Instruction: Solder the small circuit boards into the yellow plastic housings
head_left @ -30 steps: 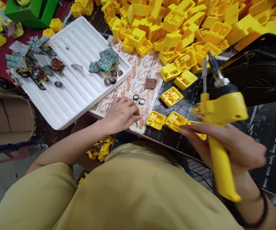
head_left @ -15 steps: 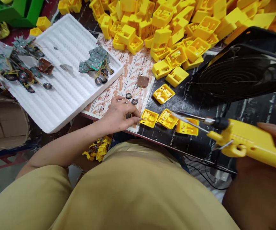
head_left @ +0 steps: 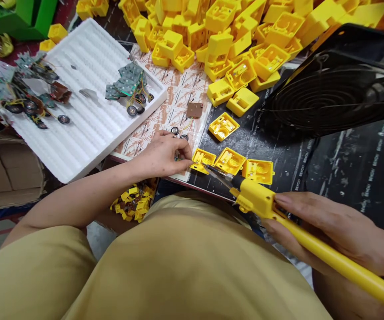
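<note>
My right hand [head_left: 348,229] is closed around the yellow soldering gun [head_left: 258,198], its tip down at the leftmost casing [head_left: 209,156] of 3 in a row near the edge of the desk [head_left: 331,178]. My left hand [head_left: 165,156] has its thumb and forefinger brought together at that casing's left edge; I cannot tell whether they grip anything. Just beyond my left knuckles are 2 round parts [head_left: 175,130], with a brown board [head_left: 195,110] farther back. The white foam tray [head_left: 78,138] carries green boards [head_left: 127,82] on my left.
</note>
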`<move>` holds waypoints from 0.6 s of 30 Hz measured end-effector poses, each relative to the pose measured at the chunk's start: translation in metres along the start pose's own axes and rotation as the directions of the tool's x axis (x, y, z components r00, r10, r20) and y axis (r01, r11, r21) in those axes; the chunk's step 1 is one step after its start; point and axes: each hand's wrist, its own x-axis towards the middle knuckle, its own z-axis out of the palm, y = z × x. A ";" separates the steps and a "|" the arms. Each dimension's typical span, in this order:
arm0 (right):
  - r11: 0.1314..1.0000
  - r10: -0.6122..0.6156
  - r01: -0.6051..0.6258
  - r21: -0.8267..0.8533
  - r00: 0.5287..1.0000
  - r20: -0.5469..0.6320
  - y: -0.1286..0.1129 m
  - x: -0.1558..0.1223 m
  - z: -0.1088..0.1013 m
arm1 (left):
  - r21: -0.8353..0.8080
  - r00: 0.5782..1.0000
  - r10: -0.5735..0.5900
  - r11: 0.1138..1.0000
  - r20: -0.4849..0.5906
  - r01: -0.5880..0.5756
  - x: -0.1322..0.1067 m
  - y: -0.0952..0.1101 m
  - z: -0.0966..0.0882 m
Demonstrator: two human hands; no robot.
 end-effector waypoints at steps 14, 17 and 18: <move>0.914 -0.358 0.345 0.211 0.933 0.026 -0.015 0.037 0.012 | 0.053 0.998 -0.066 0.996 0.016 0.065 0.007 0.004 0.001; 0.895 -0.405 0.397 0.202 0.914 -0.001 -0.018 0.039 0.013 | 0.063 0.999 -0.046 0.997 0.019 0.045 0.008 0.004 0.001; 0.889 -0.423 0.416 0.192 0.906 -0.006 -0.017 0.040 0.014 | 0.063 0.999 -0.031 0.998 0.020 0.029 0.008 0.004 0.001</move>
